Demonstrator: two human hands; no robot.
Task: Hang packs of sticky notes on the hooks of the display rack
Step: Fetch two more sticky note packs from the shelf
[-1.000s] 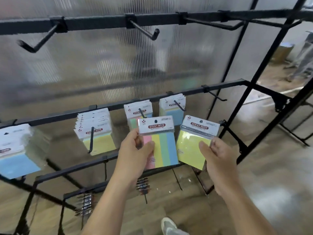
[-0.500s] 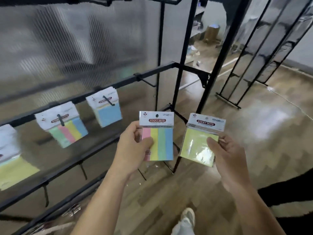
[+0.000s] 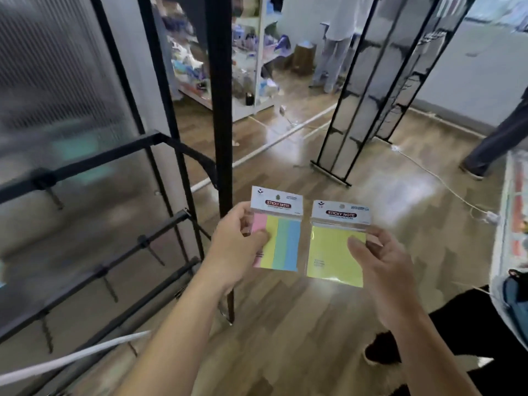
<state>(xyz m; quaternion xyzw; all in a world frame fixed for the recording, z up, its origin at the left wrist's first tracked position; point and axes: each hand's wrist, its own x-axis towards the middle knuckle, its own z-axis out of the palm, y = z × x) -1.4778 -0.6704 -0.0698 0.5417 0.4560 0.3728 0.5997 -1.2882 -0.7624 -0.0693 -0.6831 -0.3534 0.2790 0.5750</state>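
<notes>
My left hand [image 3: 237, 247] pinches a pack of striped sticky notes [image 3: 281, 238] in pink, yellow, green and blue, thumb on its front. My right hand [image 3: 383, 270] pinches a pack of plain yellow sticky notes [image 3: 331, 252] by its right edge. Both packs are upright, side by side in front of me, above the wooden floor. The black display rack [image 3: 160, 138] stands to the left, and its bars there carry bare hooks [image 3: 54, 195]. No hung packs are in view.
A black upright post [image 3: 223, 110] of the rack rises just behind my left hand. Another black frame [image 3: 357, 110] stands on the floor further off. A person [image 3: 334, 41] stands by shelves at the back, and another person's leg [image 3: 491, 141] is at the right. A white cable [image 3: 434, 175] crosses the floor.
The view has swung to the right, so the hung packs on the rack have left the frame. Both hands still hold their packs, now closer together and away from the hooks.
</notes>
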